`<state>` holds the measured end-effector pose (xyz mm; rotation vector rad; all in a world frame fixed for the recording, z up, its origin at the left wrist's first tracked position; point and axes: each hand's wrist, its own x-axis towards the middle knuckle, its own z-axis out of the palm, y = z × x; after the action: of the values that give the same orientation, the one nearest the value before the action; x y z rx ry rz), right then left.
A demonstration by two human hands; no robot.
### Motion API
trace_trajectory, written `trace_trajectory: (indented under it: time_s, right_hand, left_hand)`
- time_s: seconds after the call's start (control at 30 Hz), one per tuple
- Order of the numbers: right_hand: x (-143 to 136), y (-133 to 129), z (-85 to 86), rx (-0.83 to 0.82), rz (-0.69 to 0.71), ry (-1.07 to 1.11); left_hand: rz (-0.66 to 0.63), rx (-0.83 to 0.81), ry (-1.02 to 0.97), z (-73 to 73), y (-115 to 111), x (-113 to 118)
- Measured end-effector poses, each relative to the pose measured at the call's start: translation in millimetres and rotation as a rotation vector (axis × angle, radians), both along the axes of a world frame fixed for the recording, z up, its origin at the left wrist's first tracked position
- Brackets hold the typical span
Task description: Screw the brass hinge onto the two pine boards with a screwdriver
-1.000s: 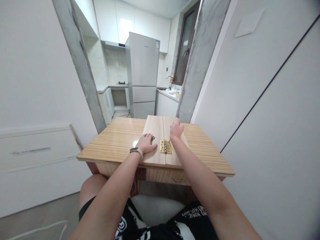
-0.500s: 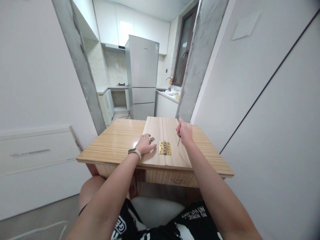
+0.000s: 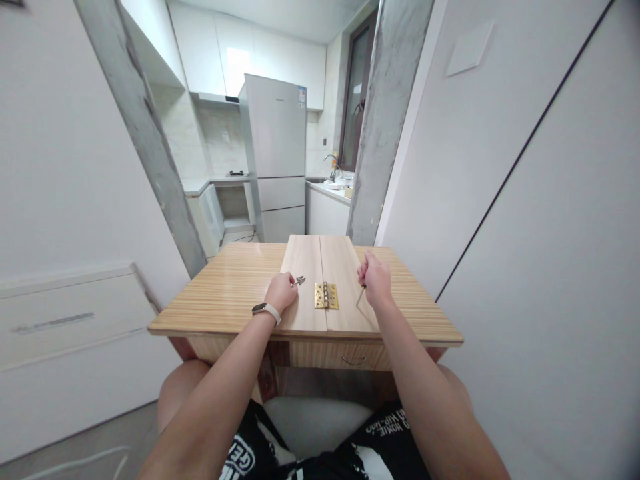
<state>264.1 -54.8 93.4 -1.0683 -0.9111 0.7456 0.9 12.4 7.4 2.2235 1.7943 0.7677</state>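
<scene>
My left hand (image 3: 281, 292), with a watch on its wrist, rests on the left part of a pale wooden board. Its fingers are drawn together at a few small dark metal pieces (image 3: 301, 280), which look like screws. What lies between the fingertips is hidden. A brass hinge (image 3: 326, 296) lies unfolded across the seam of the board (image 3: 305, 257), right of that hand. In my right hand (image 3: 376, 279), closed in a fist, is a screwdriver (image 3: 361, 295). Its thin shaft points down toward the board's right side, and the fingers cover most of the handle.
The board lies on a striped wooden table (image 3: 225, 280) with a drawer handle (image 3: 354, 361) below its front edge. White walls stand close on both sides. Beyond the table are a grey refrigerator (image 3: 280, 133) and a sink counter (image 3: 327, 203).
The fingers of my left hand were spread around the metal pieces and have now closed beside them. My right hand has moved slightly down and right with the screwdriver. The view has shifted a little.
</scene>
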Motion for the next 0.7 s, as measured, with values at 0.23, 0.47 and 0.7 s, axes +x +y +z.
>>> trace_trajectory:
  time_s: [0.23, 0.47, 0.7]
  right_hand:
    - [-4, -2, -1.4, 0.003, 0.0, -0.013]
    - [-3, -9, 1.5, 0.025, -0.004, 0.0]
    - [2, -7, -2.4, 0.024, -0.008, 0.064]
  left_hand:
    - [0.02, 0.025, 0.039, 1.2, 0, 4]
    - [0.006, 0.041, -0.069, 5.5, -12, 3]
    - [-0.353, 0.065, -0.252, 16.2, -24, 20]
